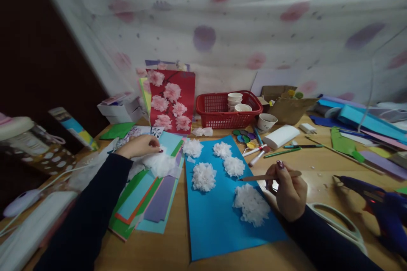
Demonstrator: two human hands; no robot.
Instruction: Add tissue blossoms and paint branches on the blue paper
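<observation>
My right hand [291, 194] grips a brown wooden pencil [259, 177], its thin tip pointing left over a blue sheet of paper [213, 228]. White ruffled paper flowers lie on that sheet: a large one [252, 204] below the tip, another flower [233, 166] just above it, and several farther left and back. On the left, my left hand [140, 146] is bent over a heap of white tissue paper [161, 164], thumb and fingers drawn together at its upper edge. Stacked coloured paper [159, 197] lies under the tissue.
A red card with pink flowers [171, 101] stands at the back beside a red basket [229, 112] holding paper cups. On the right are a blue glue gun [365, 190] and pale-handled scissors [340, 220]. Markers [257, 155] and small paint pots [243, 136] lie behind the blue sheet.
</observation>
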